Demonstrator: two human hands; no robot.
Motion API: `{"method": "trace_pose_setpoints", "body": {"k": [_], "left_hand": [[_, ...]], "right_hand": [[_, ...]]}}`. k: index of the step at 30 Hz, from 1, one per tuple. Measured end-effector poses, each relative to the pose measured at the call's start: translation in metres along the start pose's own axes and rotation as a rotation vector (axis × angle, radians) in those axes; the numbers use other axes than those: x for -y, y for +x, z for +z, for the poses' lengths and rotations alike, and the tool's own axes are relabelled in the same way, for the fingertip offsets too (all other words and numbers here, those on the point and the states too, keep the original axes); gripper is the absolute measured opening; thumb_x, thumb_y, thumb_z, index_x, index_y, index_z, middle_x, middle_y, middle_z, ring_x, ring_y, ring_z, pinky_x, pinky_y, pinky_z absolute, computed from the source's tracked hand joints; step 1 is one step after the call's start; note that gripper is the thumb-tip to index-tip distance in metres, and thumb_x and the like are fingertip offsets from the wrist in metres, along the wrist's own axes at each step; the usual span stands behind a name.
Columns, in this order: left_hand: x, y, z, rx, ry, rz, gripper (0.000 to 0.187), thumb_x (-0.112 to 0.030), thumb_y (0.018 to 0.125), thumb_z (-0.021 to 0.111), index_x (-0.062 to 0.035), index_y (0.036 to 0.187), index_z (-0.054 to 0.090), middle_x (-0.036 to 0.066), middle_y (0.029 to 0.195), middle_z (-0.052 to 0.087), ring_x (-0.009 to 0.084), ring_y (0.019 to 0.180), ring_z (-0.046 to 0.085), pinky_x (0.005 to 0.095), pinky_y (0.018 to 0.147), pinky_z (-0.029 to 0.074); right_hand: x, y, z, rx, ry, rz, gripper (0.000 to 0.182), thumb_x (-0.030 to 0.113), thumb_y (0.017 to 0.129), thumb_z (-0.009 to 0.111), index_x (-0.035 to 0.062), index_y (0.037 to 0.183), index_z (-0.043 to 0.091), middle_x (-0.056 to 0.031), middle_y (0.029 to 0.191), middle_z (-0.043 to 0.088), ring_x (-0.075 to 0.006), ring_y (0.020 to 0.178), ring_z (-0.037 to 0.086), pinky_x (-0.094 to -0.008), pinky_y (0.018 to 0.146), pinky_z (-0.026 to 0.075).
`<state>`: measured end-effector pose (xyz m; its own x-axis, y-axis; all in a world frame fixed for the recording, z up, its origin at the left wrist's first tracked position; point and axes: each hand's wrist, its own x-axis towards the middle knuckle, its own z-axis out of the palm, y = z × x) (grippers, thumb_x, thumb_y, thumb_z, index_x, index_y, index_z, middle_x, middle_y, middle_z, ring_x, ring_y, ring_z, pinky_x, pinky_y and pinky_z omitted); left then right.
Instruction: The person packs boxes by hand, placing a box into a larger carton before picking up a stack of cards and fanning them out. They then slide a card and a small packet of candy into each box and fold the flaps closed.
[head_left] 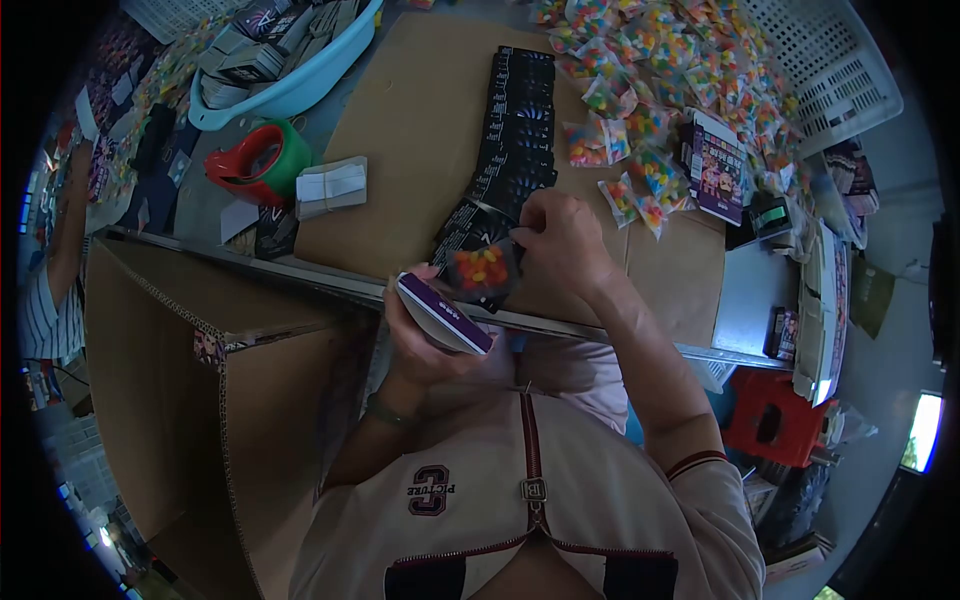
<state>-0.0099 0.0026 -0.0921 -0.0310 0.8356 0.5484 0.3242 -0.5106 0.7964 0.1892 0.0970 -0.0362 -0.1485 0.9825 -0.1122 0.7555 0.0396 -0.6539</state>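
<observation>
My left hand [408, 340] grips a small purple and white box [445, 314] just past the table's front edge. Between the fingertips of my right hand [566, 240] is a clear candy packet [482, 267] with red, orange and yellow pieces inside. The packet hangs just above the upper end of the box. Under and beyond it, a long overlapping row of black printed cards [516, 130] runs away across the cardboard sheet [400, 130]. A band crosses the near part of that row.
Many candy packets [640, 50] are heaped at the back right, beside a printed purple box [715, 165] and a white basket [835, 70]. Left are a red and green tape dispenser [262, 160], banded white cards [332, 187] and a blue tub [290, 100]. A large open carton [160, 400] stands below left.
</observation>
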Motion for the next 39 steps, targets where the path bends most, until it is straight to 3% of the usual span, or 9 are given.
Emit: {"method": "trace_pose_setpoints", "body": {"k": [1, 3, 10, 12, 22, 26, 31, 33, 39], "left_hand": [[0.004, -0.004, -0.001, -0.005, 0.001, -0.002, 0.096, -0.028, 0.054, 0.091, 0.0022, 0.127, 0.036, 0.014, 0.113, 0.048, 0.0213, 0.095, 0.054, 0.0352, 0.085, 0.048], [0.013, -0.013, -0.004, 0.124, 0.013, 0.008, 0.124, -0.031, 0.060, 0.087, 0.0011, 0.144, 0.002, 0.025, 0.132, 0.035, 0.0339, 0.118, 0.045, 0.0488, 0.105, 0.037], [0.013, -0.012, -0.002, 0.120, 0.022, 0.043, 0.122, -0.029, 0.061, 0.087, 0.0002, 0.144, 0.002, 0.025, 0.132, 0.034, 0.0338, 0.120, 0.044, 0.0484, 0.104, 0.037], [0.006, -0.004, 0.000, 0.009, -0.009, 0.034, 0.094, -0.027, 0.060, 0.087, 0.0056, 0.129, 0.032, 0.017, 0.116, 0.047, 0.0255, 0.101, 0.055, 0.0356, 0.088, 0.048], [-0.024, 0.018, 0.010, 0.091, -0.317, -0.072, 0.117, -0.018, 0.061, 0.085, 0.0033, 0.146, 0.008, 0.024, 0.147, 0.028, 0.0311, 0.135, 0.034, 0.0412, 0.111, 0.030], [-0.041, 0.010, 0.051, 0.495, -0.361, -0.158, 0.115, -0.017, 0.061, 0.085, 0.0050, 0.147, 0.013, 0.024, 0.147, 0.030, 0.0300, 0.134, 0.036, 0.0395, 0.111, 0.031], [-0.031, 0.005, 0.065, 0.196, -0.237, -0.109, 0.112, -0.019, 0.058, 0.088, 0.0078, 0.144, 0.021, 0.023, 0.137, 0.040, 0.0323, 0.127, 0.045, 0.0394, 0.105, 0.038], [-0.025, 0.003, 0.066, 0.113, -0.153, -0.104, 0.112, -0.019, 0.058, 0.089, 0.0079, 0.143, 0.023, 0.023, 0.134, 0.043, 0.0329, 0.123, 0.049, 0.0398, 0.102, 0.041], [-0.037, 0.021, 0.075, 0.100, 0.017, -0.186, 0.106, -0.022, 0.057, 0.089, 0.0100, 0.139, 0.029, 0.025, 0.120, 0.050, 0.0387, 0.108, 0.055, 0.0425, 0.091, 0.046]], "right_hand": [[0.000, 0.000, 0.000, 0.017, 0.062, 0.003, 0.015, 0.010, 0.074, 0.072, 0.0015, 0.085, 0.064, -0.0132, 0.077, 0.066, -0.0248, 0.071, 0.066, -0.0342, 0.067, 0.052], [-0.006, 0.001, -0.002, 0.021, 0.168, -0.053, 0.016, 0.009, 0.076, 0.071, 0.0006, 0.088, 0.065, -0.0130, 0.077, 0.066, -0.0228, 0.070, 0.066, -0.0330, 0.067, 0.052], [0.012, -0.028, 0.006, 0.040, 0.417, -0.097, 0.030, 0.004, 0.081, 0.069, 0.0002, 0.110, 0.064, -0.0132, 0.081, 0.067, -0.0209, 0.077, 0.067, -0.0319, 0.071, 0.053], [0.022, -0.045, 0.040, -0.105, 0.398, -0.238, 0.031, 0.003, 0.081, 0.070, 0.0007, 0.111, 0.064, -0.0132, 0.084, 0.067, -0.0218, 0.078, 0.067, -0.0319, 0.071, 0.053], [0.006, -0.075, -0.010, -0.245, 0.039, -0.623, 0.042, -0.001, 0.074, 0.068, 0.0032, 0.115, 0.060, -0.0148, 0.091, 0.063, -0.0303, 0.076, 0.065, -0.0375, 0.066, 0.055], [-0.025, -0.089, -0.011, -0.296, 0.006, -0.542, 0.044, 0.000, 0.079, 0.066, 0.0011, 0.121, 0.053, -0.0155, 0.100, 0.064, -0.0311, 0.085, 0.067, -0.0355, 0.073, 0.055], [-0.036, -0.102, -0.035, -0.372, 0.187, -0.228, 0.036, -0.005, 0.084, 0.061, 0.0010, 0.120, 0.056, -0.0173, 0.098, 0.065, -0.0294, 0.085, 0.069, -0.0322, 0.071, 0.055], [-0.015, -0.104, -0.061, -0.416, 0.805, -0.120, 0.038, -0.007, 0.084, 0.059, 0.0007, 0.121, 0.056, -0.0173, 0.097, 0.066, -0.0290, 0.084, 0.069, -0.0307, 0.071, 0.055], [0.041, -0.088, -0.114, -0.146, 0.005, -0.551, 0.039, -0.006, 0.078, 0.064, -0.0006, 0.117, 0.060, -0.0122, 0.091, 0.066, -0.0185, 0.075, 0.068, -0.0286, 0.061, 0.052]]}}
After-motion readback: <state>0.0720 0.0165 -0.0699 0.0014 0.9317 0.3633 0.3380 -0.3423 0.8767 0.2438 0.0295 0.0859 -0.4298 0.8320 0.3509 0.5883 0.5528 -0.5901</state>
